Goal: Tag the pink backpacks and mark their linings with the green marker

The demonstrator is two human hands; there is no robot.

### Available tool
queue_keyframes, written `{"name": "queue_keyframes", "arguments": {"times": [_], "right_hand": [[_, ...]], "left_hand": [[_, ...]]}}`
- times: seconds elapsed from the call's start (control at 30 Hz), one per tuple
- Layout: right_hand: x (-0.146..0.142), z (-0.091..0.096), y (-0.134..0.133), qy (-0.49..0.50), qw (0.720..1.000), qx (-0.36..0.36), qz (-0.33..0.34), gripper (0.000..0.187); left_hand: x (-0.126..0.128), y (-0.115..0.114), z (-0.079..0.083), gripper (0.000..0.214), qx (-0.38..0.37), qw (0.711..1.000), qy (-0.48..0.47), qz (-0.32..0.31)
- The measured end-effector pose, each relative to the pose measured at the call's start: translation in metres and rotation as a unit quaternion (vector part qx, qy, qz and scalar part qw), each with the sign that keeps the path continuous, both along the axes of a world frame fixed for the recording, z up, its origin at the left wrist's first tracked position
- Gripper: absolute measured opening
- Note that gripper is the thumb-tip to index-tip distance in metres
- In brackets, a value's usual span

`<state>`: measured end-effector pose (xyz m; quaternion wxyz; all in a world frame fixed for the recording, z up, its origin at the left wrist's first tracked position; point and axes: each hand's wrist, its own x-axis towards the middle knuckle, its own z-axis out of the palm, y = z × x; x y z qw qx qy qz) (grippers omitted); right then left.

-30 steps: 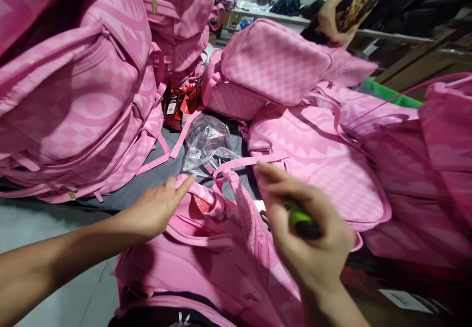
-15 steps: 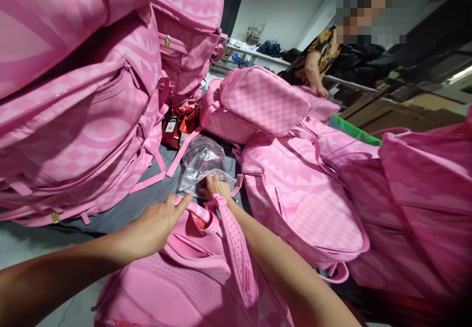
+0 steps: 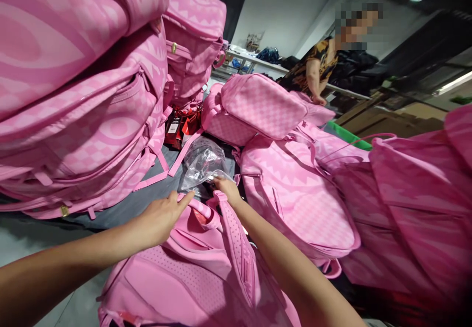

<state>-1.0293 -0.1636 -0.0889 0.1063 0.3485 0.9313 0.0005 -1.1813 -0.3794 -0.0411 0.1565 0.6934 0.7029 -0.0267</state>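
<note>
A pink backpack (image 3: 184,287) lies in front of me with its dotted back panel and straps facing up. My left hand (image 3: 164,217) grips its padded top handle (image 3: 197,209), index finger stretched along it. My right hand (image 3: 226,190) reaches past the dotted shoulder strap (image 3: 236,248) to the mouth of a clear plastic bag (image 3: 202,159). Its fingers are bent together at the bag's edge; whatever they hold is hidden.
Stacked pink backpacks (image 3: 110,130) rise on the left, and more pink backpacks (image 3: 302,194) lie to the right. Red packets (image 3: 177,128) with a white label sit behind the plastic bag. Beyond a green bin (image 3: 348,135), a person (image 3: 317,69) stands at the back.
My right hand has drawn back slightly from the plastic bag's mouth, to the right. My left hand stays on the handle. The view has shifted a little.
</note>
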Motion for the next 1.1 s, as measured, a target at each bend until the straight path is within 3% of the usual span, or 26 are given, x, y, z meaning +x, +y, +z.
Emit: {"name": "queue_keyframes", "arguments": {"times": [0.1,0.2,0.27,0.33,0.4,0.47,0.53,0.63,0.7,0.77,0.83,0.97,1.03,1.1], "right_hand": [[0.025,0.023,-0.001,0.061,0.997,0.040,-0.030,0.028],[0.049,0.050,-0.015,0.147,0.983,0.106,-0.037,0.029],[0.060,0.067,-0.035,0.242,0.953,0.179,0.037,0.029],[0.064,0.081,-0.062,0.317,0.900,0.256,0.155,0.028],[0.064,0.090,-0.091,0.334,0.856,0.302,0.255,0.025],[0.065,0.093,-0.115,0.326,0.843,0.295,0.308,0.026],[0.067,0.094,-0.131,0.331,0.858,0.246,0.306,0.025],[0.074,0.097,-0.145,0.367,0.880,0.196,0.229,0.026],[0.077,0.102,-0.152,0.356,0.897,0.179,0.190,0.025],[0.079,0.108,-0.158,0.300,0.926,0.145,0.178,0.022],[0.081,0.112,-0.163,0.244,0.950,0.110,0.159,0.022],[0.088,0.105,-0.168,0.282,0.955,0.014,0.086,0.024],[0.088,0.096,-0.170,0.289,0.955,-0.034,0.056,0.025],[0.084,0.088,-0.172,0.230,0.970,-0.056,0.046,0.025]], "left_hand": [[-0.005,-0.004,0.008,0.088,-0.007,0.999,-0.046,0.010],[-0.006,-0.004,0.024,0.088,-0.007,0.988,-0.154,0.029],[-0.002,0.000,0.037,0.080,0.093,0.963,-0.241,0.079],[0.005,0.006,0.046,0.058,0.190,0.910,-0.345,0.131],[0.015,0.010,0.048,0.045,0.159,0.861,-0.462,0.141],[0.022,0.009,0.045,0.037,0.067,0.828,-0.543,0.121],[0.026,0.003,0.040,0.027,0.062,0.835,-0.536,0.111],[0.029,-0.012,0.034,0.017,0.165,0.904,-0.387,0.069],[0.031,-0.021,0.032,0.017,0.214,0.931,-0.297,0.017],[0.033,-0.028,0.029,0.019,0.267,0.925,-0.268,-0.035],[0.033,-0.035,0.023,0.017,0.329,0.902,-0.273,-0.059],[0.019,-0.060,-0.001,0.035,0.416,0.879,-0.232,0.019],[0.012,-0.076,-0.019,0.046,0.410,0.892,-0.183,0.057],[0.010,-0.091,-0.038,0.050,0.371,0.914,-0.153,0.064]]}}
